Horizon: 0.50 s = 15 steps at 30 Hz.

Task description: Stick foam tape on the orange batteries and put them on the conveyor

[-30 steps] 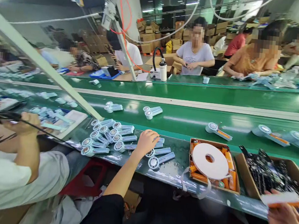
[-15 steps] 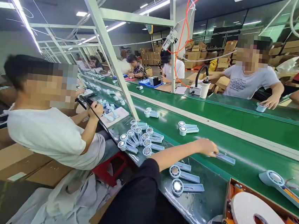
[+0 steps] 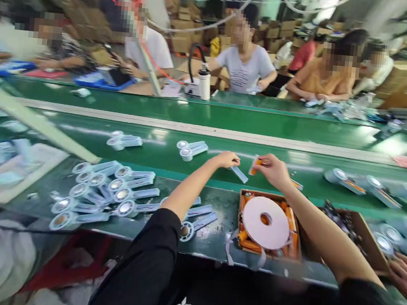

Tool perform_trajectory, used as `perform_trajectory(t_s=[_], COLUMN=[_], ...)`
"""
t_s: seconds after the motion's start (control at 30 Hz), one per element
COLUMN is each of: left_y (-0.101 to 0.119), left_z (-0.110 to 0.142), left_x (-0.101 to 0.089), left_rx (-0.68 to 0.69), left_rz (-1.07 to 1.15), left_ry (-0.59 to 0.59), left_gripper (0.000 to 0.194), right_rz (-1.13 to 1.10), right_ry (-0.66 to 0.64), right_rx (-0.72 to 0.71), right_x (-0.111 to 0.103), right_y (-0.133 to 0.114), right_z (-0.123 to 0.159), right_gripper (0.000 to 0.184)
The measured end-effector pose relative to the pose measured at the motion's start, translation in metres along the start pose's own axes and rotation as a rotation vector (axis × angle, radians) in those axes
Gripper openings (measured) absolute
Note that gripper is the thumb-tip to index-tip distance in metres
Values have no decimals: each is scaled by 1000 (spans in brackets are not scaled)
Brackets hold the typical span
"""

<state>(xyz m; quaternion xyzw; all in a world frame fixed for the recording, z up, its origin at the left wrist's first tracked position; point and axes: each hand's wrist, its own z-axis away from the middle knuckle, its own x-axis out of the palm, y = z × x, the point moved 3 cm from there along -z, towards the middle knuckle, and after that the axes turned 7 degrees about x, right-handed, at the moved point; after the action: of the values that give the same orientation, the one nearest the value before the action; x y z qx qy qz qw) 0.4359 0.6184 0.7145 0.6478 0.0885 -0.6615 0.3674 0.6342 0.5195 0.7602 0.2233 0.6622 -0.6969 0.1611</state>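
Two hands (image 3: 227,159) (image 3: 275,171): one fan (image 3: 239,174), one battery (image 3: 256,166)

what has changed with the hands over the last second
The left hand has moved forward from the bench to over the green belt, holding a light-blue fan casing. The right hand, unseen half a second ago, is there too, with an orange battery. The white tape roll still lies atop the battery box.

The pale blue handle (image 3: 239,174) in my left hand (image 3: 227,159) looks like smooth plastic, the orange piece (image 3: 256,166) in my right hand (image 3: 274,171) plastic-skinned too; the green belt (image 3: 160,158) shines glossily, the tape roll (image 3: 252,224) looks matt and papery, the right-hand box (image 3: 370,243) dull cardboard, my sleeves (image 3: 150,257) matt black cloth
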Motion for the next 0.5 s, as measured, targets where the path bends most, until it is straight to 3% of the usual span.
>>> perform_trajectory(t_s=[0.13, 0.33, 0.5], left_y=[-13, 6, 12], left_z=[-21, -12, -7], left_x=[16, 7, 6], left_rx=[-51, -117, -150], left_rz=[22, 62, 100], left_ry=[32, 39, 72], left_gripper=[32, 31, 16], right_rz=[389, 487, 539], right_ry=[-208, -261, -269], right_rx=[-76, -185, -275], right_x=[29, 50, 64], right_y=[18, 9, 36], right_z=[-40, -34, -47], right_gripper=[25, 9, 10])
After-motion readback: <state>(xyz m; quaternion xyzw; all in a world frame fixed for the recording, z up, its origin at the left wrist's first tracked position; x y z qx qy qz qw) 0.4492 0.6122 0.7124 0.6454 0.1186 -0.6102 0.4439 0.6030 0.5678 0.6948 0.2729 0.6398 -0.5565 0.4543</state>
